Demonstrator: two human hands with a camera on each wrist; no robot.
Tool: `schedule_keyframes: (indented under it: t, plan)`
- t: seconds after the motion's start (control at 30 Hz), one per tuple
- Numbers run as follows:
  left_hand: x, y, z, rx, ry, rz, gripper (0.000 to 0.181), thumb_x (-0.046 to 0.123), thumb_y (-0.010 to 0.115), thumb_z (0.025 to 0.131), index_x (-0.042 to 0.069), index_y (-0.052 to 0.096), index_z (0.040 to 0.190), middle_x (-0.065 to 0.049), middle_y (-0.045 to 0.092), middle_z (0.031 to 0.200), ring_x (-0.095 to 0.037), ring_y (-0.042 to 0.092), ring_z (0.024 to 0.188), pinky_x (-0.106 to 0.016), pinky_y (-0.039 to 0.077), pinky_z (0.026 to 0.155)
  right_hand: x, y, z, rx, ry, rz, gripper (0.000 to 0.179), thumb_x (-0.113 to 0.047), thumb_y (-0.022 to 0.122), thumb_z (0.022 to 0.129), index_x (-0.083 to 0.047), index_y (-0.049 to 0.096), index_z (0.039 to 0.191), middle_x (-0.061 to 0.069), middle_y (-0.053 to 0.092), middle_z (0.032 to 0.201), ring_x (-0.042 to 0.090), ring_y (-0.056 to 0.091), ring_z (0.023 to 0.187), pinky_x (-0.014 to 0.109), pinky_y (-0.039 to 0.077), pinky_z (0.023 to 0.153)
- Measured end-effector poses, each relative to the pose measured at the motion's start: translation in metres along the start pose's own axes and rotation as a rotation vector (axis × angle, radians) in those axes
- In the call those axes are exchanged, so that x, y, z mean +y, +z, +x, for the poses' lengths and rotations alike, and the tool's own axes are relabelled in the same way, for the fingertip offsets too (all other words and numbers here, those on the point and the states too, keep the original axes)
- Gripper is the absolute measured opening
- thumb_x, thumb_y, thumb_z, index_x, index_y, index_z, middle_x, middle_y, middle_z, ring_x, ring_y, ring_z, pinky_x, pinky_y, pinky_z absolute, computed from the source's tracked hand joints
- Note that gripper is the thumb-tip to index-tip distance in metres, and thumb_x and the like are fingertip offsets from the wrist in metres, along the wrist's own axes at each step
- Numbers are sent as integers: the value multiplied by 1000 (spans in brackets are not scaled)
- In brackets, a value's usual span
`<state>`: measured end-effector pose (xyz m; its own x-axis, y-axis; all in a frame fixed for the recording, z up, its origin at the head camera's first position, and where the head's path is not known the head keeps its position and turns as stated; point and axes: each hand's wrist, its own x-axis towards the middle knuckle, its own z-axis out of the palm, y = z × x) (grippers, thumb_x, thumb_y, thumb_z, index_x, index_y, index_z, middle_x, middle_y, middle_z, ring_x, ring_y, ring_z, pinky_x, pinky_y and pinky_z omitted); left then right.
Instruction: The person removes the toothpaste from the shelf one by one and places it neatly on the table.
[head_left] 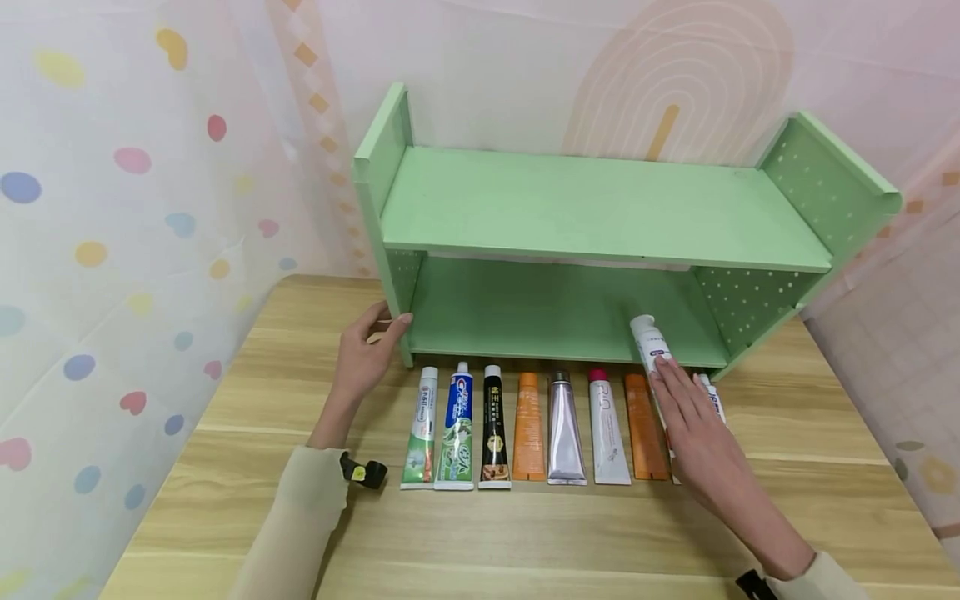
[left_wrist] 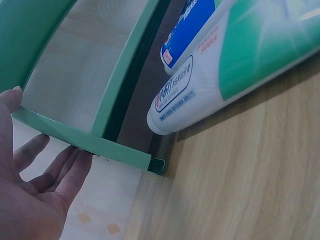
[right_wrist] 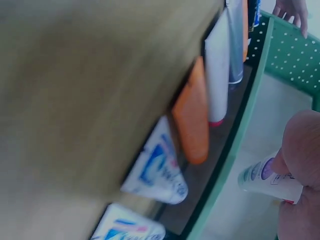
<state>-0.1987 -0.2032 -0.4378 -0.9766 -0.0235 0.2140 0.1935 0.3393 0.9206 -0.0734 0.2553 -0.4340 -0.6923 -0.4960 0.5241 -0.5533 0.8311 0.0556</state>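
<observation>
A green two-tier shelf rack (head_left: 600, 208) stands on the wooden table. My left hand (head_left: 365, 350) holds the front edge of its left side panel, with the thumb on the inner side and the fingers (left_wrist: 75, 172) behind. Over the right part of the lower shelf, my right hand (head_left: 693, 417) grips a white tube (head_left: 649, 335) with purple print, its cap end tilted in past the front edge. In the right wrist view, this white tube (right_wrist: 272, 176) shows between thumb and fingers. Beneath that hand lie white toothpaste tubes (right_wrist: 157, 170), partly hidden in the head view.
In front of the rack, several tubes lie in a row: green-and-white toothpaste (head_left: 420, 433), blue-and-green toothpaste (head_left: 456, 433), a black tube (head_left: 494, 433), orange tubes (head_left: 529, 433), a silver tube (head_left: 566, 437) and a pink-capped white tube (head_left: 611, 433). A patterned curtain (head_left: 150, 250) hangs behind.
</observation>
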Motion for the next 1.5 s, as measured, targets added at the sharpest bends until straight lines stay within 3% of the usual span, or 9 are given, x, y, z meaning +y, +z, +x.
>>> schedule_keyframes:
  t: [0.17,0.37,0.6,0.77,1.0,1.13,1.3,1.4,1.5]
  plan:
    - [4,0,-1,-5,-10,-5,52,46,62,102,17,58,145,-11,66,130,-23,61,115,-28,54,90,9,-4,-19,7,18,20,83,20,52,68,14,37,150,32,35,158,35,19,158,38,3,132]
    - [5,-1,-2,-5,-9,-3,52,43,62,103,16,57,146,-13,66,130,-23,60,115,-18,52,85,20,-11,-38,42,20,42,84,19,54,65,18,38,148,36,36,155,35,19,158,36,4,132]
    - [3,-1,-1,-6,-5,-11,52,45,63,102,15,58,145,-13,66,128,-23,60,113,-17,52,83,30,-16,-60,76,18,26,59,3,32,87,22,41,143,39,40,150,32,19,159,34,7,131]
    - [2,-1,0,-9,-2,-20,52,43,63,102,14,58,145,-13,66,128,-22,59,112,-16,53,83,35,-23,-74,35,47,30,65,-5,27,88,20,37,146,37,36,155,33,16,159,32,5,131]
    - [2,0,0,-4,-7,-20,51,41,63,102,16,57,146,-12,66,129,-19,59,112,-18,53,84,39,-28,-88,13,48,10,64,-22,13,105,18,38,147,33,35,158,27,13,161,28,5,131]
    - [2,0,0,-6,-2,-22,52,43,63,102,16,57,146,-12,66,128,-20,60,111,-17,53,83,45,-31,-97,5,53,49,59,-6,26,95,18,36,148,33,32,159,25,11,161,26,5,130]
    - [4,0,0,-4,-2,-25,52,43,63,102,16,57,146,-13,66,126,-21,59,111,-15,53,82,55,-33,-106,-33,82,94,85,15,50,67,15,35,151,27,27,165,21,8,161,21,3,128]
    - [4,0,-1,-5,-4,-26,53,43,63,102,16,57,146,-13,66,127,-20,59,111,-15,53,82,63,-30,-110,-30,79,99,58,6,37,93,15,36,150,26,28,164,17,7,161,20,3,128]
    - [3,-1,-1,-6,-1,-24,53,43,63,102,16,56,147,-13,66,127,-20,59,111,-16,53,83,70,-28,-112,-25,76,121,58,5,35,93,15,37,150,27,30,163,14,7,160,19,3,128]
